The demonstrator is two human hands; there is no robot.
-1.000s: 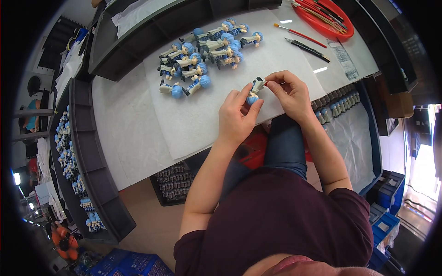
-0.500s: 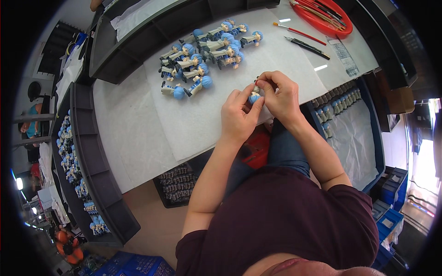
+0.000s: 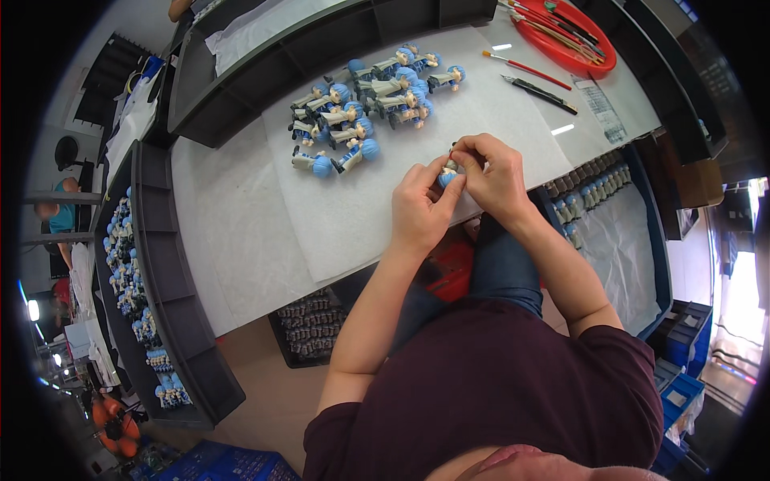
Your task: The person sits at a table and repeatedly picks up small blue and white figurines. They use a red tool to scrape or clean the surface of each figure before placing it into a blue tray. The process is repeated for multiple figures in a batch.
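Just above the near part of the white work sheet (image 3: 321,240), a small blue-haired figurine (image 3: 447,176) is held between my two hands. My left hand (image 3: 421,204) is closed on its blue head end, thumb and fingers pinching. On the other end, my right hand (image 3: 491,172) grips the pale body with thumb and bent fingers, hiding much of it. Farther left on the sheet lies a group of similar figurines (image 3: 345,116) with blue hair and pale coats, most on their sides.
A red basin (image 3: 525,40) of brushes stands at the far right, near a red-handled brush (image 3: 537,72) and a black craft knife (image 3: 539,94). Dark trays (image 3: 172,264) border the table. A tray (image 3: 618,264) at right holds rows of figurines. Another person (image 3: 68,208) is at far left.
The whole view has shifted slightly, so the table contents sit a little lower and to the right. Both hands keep their hold on the figurine, with the fingers slightly repositioned.
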